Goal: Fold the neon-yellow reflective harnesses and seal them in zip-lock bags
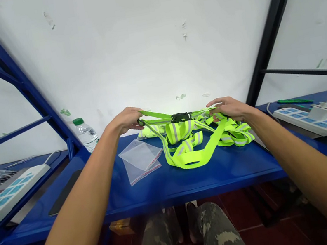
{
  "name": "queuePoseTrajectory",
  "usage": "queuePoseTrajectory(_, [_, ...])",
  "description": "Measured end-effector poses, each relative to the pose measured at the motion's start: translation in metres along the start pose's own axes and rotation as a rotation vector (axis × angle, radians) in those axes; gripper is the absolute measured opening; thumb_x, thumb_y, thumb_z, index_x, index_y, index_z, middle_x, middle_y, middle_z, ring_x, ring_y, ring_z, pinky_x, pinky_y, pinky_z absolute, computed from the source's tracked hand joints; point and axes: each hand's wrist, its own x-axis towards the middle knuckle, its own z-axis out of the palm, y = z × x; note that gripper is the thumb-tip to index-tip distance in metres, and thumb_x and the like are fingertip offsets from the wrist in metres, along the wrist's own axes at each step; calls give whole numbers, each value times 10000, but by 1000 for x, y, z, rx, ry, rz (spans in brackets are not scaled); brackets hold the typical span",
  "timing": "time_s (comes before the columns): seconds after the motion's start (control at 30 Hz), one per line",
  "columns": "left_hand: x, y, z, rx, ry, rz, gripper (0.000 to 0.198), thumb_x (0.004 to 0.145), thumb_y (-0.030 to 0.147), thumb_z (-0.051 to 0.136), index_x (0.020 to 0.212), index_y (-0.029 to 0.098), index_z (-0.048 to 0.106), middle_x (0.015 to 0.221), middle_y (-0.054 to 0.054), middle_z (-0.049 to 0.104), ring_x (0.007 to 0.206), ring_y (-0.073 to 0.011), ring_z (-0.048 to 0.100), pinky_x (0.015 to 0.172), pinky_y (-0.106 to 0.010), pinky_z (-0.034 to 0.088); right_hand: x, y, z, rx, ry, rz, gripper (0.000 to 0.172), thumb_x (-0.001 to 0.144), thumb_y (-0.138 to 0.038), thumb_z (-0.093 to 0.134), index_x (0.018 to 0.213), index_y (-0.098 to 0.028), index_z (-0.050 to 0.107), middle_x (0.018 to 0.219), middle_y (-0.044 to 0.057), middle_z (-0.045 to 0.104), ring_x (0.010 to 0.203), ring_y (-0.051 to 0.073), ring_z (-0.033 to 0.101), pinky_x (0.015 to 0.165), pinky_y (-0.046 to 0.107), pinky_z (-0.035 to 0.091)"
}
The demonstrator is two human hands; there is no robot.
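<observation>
The left hand (125, 121) is closed on the neon yellow-green webbing of a reflective safety vest (200, 143), pinching a strap near its left end between thumb and bent fingers. The right hand (227, 109) curls down over the webbing on the right side and grips it too. Between the two hands, the upper straps are lifted and pulled fairly straight above the worktop (192, 181), with a black plastic buckle (180, 117) near the middle. The rest of the vest hangs down and lies in loose loops on the blue metal worktop, its silver reflective bands showing.

Just left of the vest lie flat clear plastic bags (141, 160), and they nearly touch it. Behind them, at the far edge, sits a pale yellow-green folded bundle (149, 131). A water bottle (85, 134) with a green cap stands at the far left corner against the white wall (150, 45).

Lower shelves on either side carry white power strips (9, 196) (310, 121), the right one with a plug adapter (320, 111) in it. Blue and black steel uprights frame the bench. Below the worktop, camouflage trousers (191, 239) show above a red tile floor (254, 216).
</observation>
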Motion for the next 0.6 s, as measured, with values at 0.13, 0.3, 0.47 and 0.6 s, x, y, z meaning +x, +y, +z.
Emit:
queuePoseTrajectory(0.13, [5,-8,-9,-187,-122,-102,242,666,77,582,884,123,676,776,-100,677,717,-203,674,749,-374,585,-3,-11,-16,-235,-34,-92,356,594,-264,808,928,-188,708,822,65,672,568,122,537,454,243,381])
queuePoseTrajectory(0.3, [-6,-18,-16,-93,-433,-159,344,668,189,696,1011,191,721,901,-111,722,785,-213,672,665,-288,551,-5,-10,-24,-478,-86,-268,349,583,-180,757,929,-217,730,984,70,696,844,207,624,586,259,466])
queuePoseTrajectory(0.47, [-12,-27,-20,153,-664,-161,496,564,222,811,1050,250,717,966,-80,721,814,-190,645,646,-228,495,3,-3,-24,-204,140,-167,162,577,-139,685,733,-182,689,739,78,680,743,222,648,516,262,454])
queuePoseTrajectory(0.6, [-9,-32,-18,259,-804,-89,318,606,251,800,914,217,730,890,-70,716,778,-171,616,672,-226,478,8,-2,-23,177,256,-16,162,515,-93,645,647,-187,642,631,70,628,635,222,640,474,289,450])
